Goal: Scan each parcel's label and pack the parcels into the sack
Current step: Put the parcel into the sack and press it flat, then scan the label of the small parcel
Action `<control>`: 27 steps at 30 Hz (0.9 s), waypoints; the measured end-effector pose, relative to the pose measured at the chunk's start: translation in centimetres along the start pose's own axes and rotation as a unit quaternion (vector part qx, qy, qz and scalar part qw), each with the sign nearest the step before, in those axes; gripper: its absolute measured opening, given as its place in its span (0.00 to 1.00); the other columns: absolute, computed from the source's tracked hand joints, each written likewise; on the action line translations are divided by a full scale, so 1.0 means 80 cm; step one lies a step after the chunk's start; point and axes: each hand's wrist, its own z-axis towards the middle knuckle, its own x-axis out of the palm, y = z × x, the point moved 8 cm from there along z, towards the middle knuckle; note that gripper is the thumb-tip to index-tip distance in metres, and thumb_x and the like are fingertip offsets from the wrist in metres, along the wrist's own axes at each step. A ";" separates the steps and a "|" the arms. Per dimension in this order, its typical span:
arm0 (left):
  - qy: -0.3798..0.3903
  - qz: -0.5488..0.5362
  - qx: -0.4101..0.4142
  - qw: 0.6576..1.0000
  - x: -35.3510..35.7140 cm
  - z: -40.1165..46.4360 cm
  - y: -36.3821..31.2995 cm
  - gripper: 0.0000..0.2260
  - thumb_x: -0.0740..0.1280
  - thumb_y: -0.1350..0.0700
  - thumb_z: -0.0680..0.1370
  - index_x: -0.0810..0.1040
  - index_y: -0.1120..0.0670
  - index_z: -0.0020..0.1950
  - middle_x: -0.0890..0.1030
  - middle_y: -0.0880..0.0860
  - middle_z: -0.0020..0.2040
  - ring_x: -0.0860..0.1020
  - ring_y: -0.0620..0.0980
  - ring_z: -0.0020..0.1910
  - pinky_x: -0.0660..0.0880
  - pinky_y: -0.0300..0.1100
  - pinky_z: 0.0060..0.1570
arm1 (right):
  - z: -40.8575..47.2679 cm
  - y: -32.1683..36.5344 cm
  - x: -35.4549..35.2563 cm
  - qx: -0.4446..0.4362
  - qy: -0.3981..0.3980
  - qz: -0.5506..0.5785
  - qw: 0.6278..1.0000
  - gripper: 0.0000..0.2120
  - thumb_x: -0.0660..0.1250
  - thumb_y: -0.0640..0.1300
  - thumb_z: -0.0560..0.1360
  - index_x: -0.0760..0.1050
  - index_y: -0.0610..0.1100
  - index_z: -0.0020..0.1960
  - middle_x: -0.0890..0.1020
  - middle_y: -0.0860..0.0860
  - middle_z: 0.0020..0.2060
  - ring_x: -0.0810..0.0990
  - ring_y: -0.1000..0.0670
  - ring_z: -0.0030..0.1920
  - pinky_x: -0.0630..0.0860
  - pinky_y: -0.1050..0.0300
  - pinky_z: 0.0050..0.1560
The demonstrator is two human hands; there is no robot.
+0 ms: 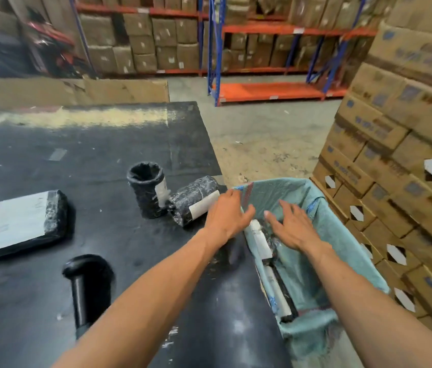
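Both my hands hover open-fingered at the mouth of the sack.

My left hand [227, 213] spreads, holding nothing, over the desk [98, 144] edge, just beside a lying rolled parcel [195, 200]; my right hand [290, 225] hangs loose inside the green sack [313, 264], above wrapped parcels [261, 239] already in it. An upright cylinder parcel [147, 192] touches the lying one; a flat parcel [22, 223] lies far left, a black scanner [86, 282] nearer me. Stacked cartons [406, 144] stand right of the sack.

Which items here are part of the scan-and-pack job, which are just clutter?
Job: sack; parcels in sack; flat parcel; upright roll parcel; lying roll parcel; scanner.
Clutter: stacked cartons; shelving; cardboard sheet.
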 end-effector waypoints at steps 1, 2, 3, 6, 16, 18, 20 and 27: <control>-0.018 0.001 0.007 1.000 -0.024 -0.001 0.003 0.22 0.60 0.41 0.79 0.78 0.58 0.58 0.81 0.58 0.55 0.79 0.59 0.55 0.76 0.52 0.52 | -0.003 0.020 -0.011 -0.010 -0.019 -0.003 1.000 0.38 0.53 0.68 0.83 0.58 0.47 0.85 0.65 0.40 0.80 0.62 0.39 0.81 0.61 0.42 0.78; -0.036 0.003 0.009 0.999 -0.048 -0.003 0.010 0.23 0.59 0.40 0.79 0.79 0.58 0.56 0.82 0.57 0.54 0.79 0.59 0.54 0.77 0.52 0.51 | -0.005 0.042 -0.019 -0.022 -0.036 -0.003 0.999 0.37 0.53 0.68 0.84 0.60 0.47 0.84 0.67 0.40 0.80 0.64 0.39 0.80 0.63 0.42 0.77; -0.053 0.007 0.010 0.999 -0.072 -0.005 0.020 0.21 0.60 0.41 0.79 0.79 0.57 0.55 0.82 0.57 0.54 0.79 0.59 0.54 0.77 0.52 0.51 | -0.007 0.066 -0.026 -0.037 -0.052 -0.001 0.998 0.35 0.54 0.68 0.84 0.62 0.47 0.83 0.69 0.40 0.78 0.66 0.39 0.78 0.64 0.42 0.76; -0.099 0.034 0.010 0.994 -0.144 -0.013 0.068 0.18 0.63 0.45 0.80 0.79 0.58 0.59 0.81 0.56 0.57 0.78 0.57 0.58 0.75 0.50 0.54 | -0.019 0.149 -0.039 -0.097 -0.098 0.015 0.990 0.30 0.59 0.66 0.83 0.71 0.47 0.77 0.76 0.43 0.73 0.72 0.40 0.73 0.68 0.44 0.73; -0.132 0.123 -0.204 0.962 -0.315 -0.117 0.338 0.21 0.63 0.46 0.79 0.75 0.62 0.63 0.76 0.62 0.63 0.74 0.63 0.63 0.72 0.53 0.57 | -0.101 0.415 0.029 -0.265 -0.080 0.031 0.960 0.24 0.63 0.67 0.78 0.79 0.52 0.65 0.82 0.53 0.57 0.81 0.46 0.60 0.77 0.49 0.59; -0.133 0.129 -0.259 0.948 -0.331 -0.147 0.389 0.23 0.64 0.45 0.79 0.74 0.62 0.64 0.76 0.63 0.64 0.73 0.64 0.64 0.71 0.53 0.60 | -0.115 0.452 0.063 -0.289 -0.039 0.007 0.956 0.23 0.64 0.66 0.80 0.77 0.52 0.66 0.82 0.52 0.57 0.81 0.46 0.60 0.76 0.50 0.59; -0.124 0.141 -0.302 0.935 -0.340 -0.173 0.431 0.27 0.65 0.42 0.79 0.71 0.62 0.68 0.74 0.65 0.67 0.72 0.64 0.67 0.69 0.53 0.64 | -0.130 0.482 0.101 -0.294 0.013 -0.039 0.955 0.27 0.61 0.69 0.80 0.74 0.52 0.70 0.82 0.49 0.60 0.81 0.43 0.63 0.76 0.47 0.62; -0.079 0.052 -0.415 0.905 -0.326 -0.214 0.525 0.45 0.61 0.27 0.75 0.51 0.51 0.83 0.62 0.67 0.74 0.64 0.68 0.72 0.63 0.60 0.69 | -0.168 0.501 0.183 -0.183 0.147 -0.111 0.966 0.44 0.63 0.77 0.73 0.62 0.53 0.80 0.78 0.39 0.69 0.77 0.34 0.69 0.73 0.43 0.67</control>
